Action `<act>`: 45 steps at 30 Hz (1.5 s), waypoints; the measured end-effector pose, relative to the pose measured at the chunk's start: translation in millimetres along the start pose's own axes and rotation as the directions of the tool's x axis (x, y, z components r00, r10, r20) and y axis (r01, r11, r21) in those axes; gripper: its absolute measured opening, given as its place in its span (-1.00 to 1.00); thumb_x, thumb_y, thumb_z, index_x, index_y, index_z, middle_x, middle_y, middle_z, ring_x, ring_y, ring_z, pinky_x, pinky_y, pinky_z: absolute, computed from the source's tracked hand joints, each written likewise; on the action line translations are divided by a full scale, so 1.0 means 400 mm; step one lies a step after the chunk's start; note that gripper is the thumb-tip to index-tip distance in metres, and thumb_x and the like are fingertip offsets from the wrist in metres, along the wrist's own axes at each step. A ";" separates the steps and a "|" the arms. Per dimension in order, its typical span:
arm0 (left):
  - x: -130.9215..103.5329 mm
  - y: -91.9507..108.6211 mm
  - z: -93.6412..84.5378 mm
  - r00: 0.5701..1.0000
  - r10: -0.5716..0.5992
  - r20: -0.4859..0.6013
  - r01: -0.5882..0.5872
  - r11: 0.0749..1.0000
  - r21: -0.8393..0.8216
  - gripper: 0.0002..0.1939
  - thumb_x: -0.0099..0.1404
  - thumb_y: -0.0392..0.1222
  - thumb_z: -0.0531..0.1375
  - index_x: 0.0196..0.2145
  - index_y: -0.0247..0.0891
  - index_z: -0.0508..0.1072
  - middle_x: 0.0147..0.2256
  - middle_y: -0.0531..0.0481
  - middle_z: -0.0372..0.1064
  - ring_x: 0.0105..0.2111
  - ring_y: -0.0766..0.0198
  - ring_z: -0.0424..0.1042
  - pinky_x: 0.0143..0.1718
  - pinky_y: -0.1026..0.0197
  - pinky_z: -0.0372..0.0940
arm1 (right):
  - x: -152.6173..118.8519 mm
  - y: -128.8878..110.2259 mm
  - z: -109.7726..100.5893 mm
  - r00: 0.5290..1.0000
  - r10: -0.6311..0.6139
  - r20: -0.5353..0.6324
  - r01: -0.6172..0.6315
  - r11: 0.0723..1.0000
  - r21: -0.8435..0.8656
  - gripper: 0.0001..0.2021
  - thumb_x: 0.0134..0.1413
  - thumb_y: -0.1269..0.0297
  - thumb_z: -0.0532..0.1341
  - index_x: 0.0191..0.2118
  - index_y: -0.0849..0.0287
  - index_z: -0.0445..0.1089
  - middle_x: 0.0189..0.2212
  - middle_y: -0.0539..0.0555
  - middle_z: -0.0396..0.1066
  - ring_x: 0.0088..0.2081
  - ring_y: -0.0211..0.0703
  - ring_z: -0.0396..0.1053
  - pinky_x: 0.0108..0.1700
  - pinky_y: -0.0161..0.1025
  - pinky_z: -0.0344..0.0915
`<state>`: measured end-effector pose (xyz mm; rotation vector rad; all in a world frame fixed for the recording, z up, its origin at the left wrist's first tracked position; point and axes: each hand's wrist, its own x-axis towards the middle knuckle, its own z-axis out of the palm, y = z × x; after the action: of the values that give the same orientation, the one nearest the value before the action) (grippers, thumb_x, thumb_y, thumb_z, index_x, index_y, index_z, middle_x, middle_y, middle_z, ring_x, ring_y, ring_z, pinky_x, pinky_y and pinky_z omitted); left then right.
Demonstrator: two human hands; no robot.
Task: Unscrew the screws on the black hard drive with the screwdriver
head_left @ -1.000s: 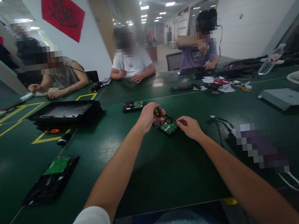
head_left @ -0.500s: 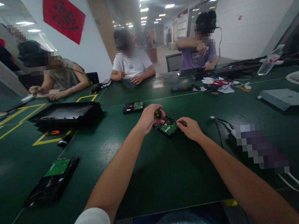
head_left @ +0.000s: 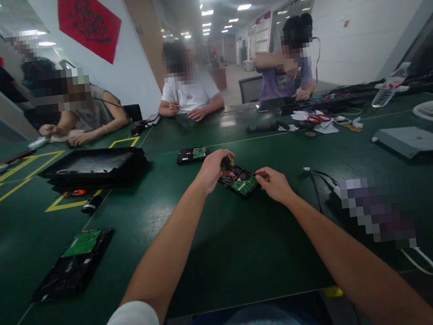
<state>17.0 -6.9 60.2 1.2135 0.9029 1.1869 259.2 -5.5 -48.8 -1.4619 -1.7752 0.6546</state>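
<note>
A hard drive [head_left: 242, 182] with a green circuit board lies at an angle on the dark green table in front of me. Bent over its far-left end, my left hand [head_left: 215, 170] is closed round a small black and yellow screwdriver [head_left: 228, 162], whose tip is hidden behind the fingers. The thumb and fingertips of my right hand [head_left: 274, 182] pinch the drive's right edge. Just beyond my left hand lies a second drive [head_left: 192, 155], also showing a green board. Another, larger-looking drive [head_left: 75, 263] rests at the near left.
At left stands a black tray [head_left: 92, 168], with an orange item [head_left: 75, 192] and a black cylinder [head_left: 92, 204] before it. A cable [head_left: 319, 174], silver metal box [head_left: 417, 140] and plastic bottle [head_left: 391, 89] are to the right. Several people sit across the table.
The screwdriver's handle has turned or tilted slightly in my left hand. My right hand still pinches the drive's edge, and the view has shifted a little.
</note>
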 end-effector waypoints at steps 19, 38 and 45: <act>-0.001 0.003 -0.001 0.999 -0.035 -0.005 0.035 0.998 -0.043 -0.72 0.26 -0.02 0.20 -0.25 -0.31 0.50 -0.38 -0.11 0.45 -0.34 0.20 0.46 -0.43 0.23 0.42 | 0.000 -0.022 -0.018 0.998 -0.049 -0.050 0.033 0.955 -0.293 -0.75 0.28 0.08 0.20 -0.25 0.10 0.55 -0.27 0.05 0.56 -0.30 -0.12 0.45 -0.21 -0.18 0.28; -0.005 0.005 0.003 0.999 -0.017 0.044 0.017 1.000 -0.002 -0.73 0.28 0.00 0.20 -0.22 -0.26 0.50 -0.35 -0.09 0.45 -0.32 0.20 0.46 -0.45 0.27 0.36 | -0.002 -0.035 -0.018 0.998 0.014 -0.063 -0.032 0.956 -0.291 -0.76 0.24 0.05 0.26 -0.29 0.12 0.50 -0.32 0.05 0.54 -0.32 -0.14 0.44 -0.28 -0.21 0.27; 0.006 -0.009 -0.001 0.999 -0.050 0.009 0.051 0.995 -0.088 -0.76 0.25 -0.02 0.22 -0.25 -0.25 0.42 -0.28 -0.14 0.50 -0.28 0.17 0.51 -0.45 0.24 0.39 | -0.004 -0.034 -0.017 0.998 -0.006 -0.063 -0.012 0.957 -0.291 -0.78 0.24 0.08 0.26 -0.30 0.12 0.48 -0.32 0.06 0.55 -0.31 -0.12 0.46 -0.25 -0.20 0.29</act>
<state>17.6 -4.3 57.0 1.1174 0.8628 1.1697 256.5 -10.6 -34.5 -1.6601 -1.8792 0.3527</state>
